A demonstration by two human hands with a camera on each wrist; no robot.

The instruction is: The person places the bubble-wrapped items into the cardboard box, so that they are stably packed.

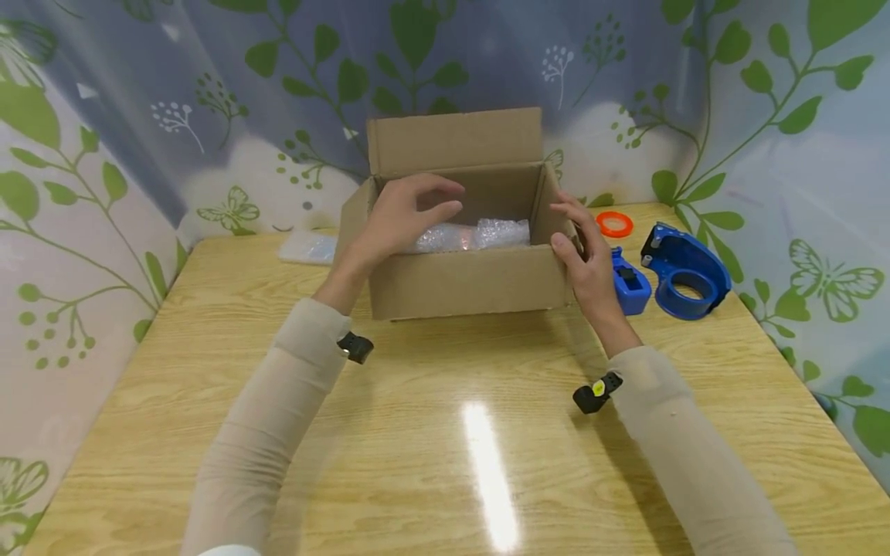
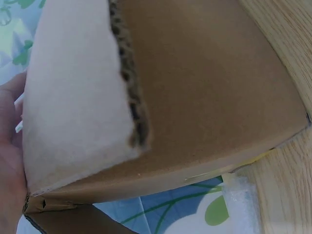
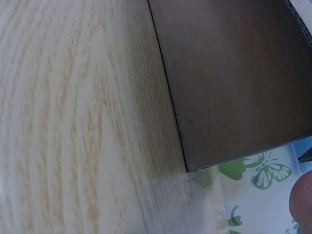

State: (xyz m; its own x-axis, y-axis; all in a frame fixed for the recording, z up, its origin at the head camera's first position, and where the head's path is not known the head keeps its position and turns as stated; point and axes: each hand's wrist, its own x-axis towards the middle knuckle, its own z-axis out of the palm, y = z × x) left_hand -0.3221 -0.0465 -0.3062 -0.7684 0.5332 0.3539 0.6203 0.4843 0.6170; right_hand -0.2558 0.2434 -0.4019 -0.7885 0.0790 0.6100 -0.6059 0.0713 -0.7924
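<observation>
A cardboard box (image 1: 473, 286) stands upright on the table with its top open and its back flap raised. Inside lie things wrapped in clear bubble wrap (image 1: 504, 233); what they hold is hard to make out. My left hand (image 1: 410, 212) reaches over the left side of the box, fingers extended above the opening. At the right flap, my right hand (image 1: 587, 259) has its thumb and fingers spread by the front right corner. The left wrist view shows a folded flap (image 2: 78, 97) beside part of my hand. Only a fingertip (image 3: 302, 202) shows in the right wrist view.
To the right of the box lie a blue tape dispenser (image 1: 688, 282), a smaller blue tool (image 1: 629, 289) and an orange ring (image 1: 615, 225). Clear plastic wrap (image 1: 306, 247) lies at the left. A leaf-patterned curtain (image 1: 243, 154) hangs behind the wooden table (image 1: 417, 448).
</observation>
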